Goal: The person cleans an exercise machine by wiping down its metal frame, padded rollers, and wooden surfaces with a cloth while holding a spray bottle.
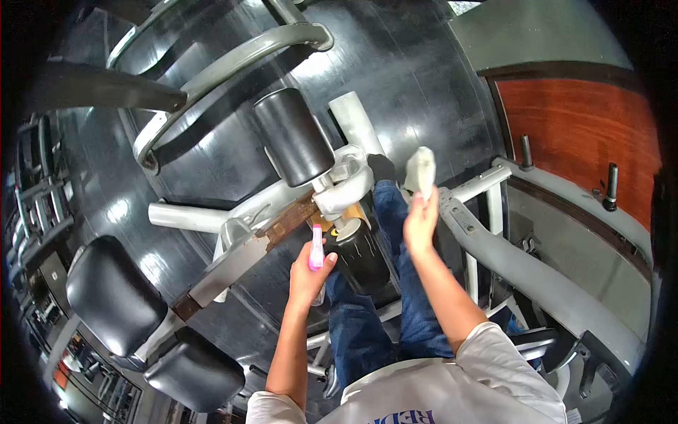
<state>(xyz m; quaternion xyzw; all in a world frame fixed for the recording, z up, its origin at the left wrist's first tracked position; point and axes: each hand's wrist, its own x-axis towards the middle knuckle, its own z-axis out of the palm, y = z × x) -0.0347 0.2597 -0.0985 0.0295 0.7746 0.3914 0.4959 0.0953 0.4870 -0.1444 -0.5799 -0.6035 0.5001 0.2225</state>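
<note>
My left hand (305, 274) is closed around a spray bottle with a pink and white trigger head (316, 249); most of the bottle is hidden by the hand. In my right hand (421, 225) a crumpled white cloth (421, 172) is gripped at its lower end, raised over the floor beside my shoe. Just right of the spray bottle is a black roller pad (359, 258) with pale marks on its surface. A larger black roller pad (294, 136) sits farther forward, joined by a light grey metal bracket (344, 194). Neither hand touches the pads.
A worn grey beam (236, 267) runs to black seat cushions (116, 295) at left. A curved grey frame (247, 56) stands ahead. At right, a thick grey bar (530, 265) passes close to my right arm, near a red-brown wooden panel (579, 141). Dark flooring (417, 63) lies beneath.
</note>
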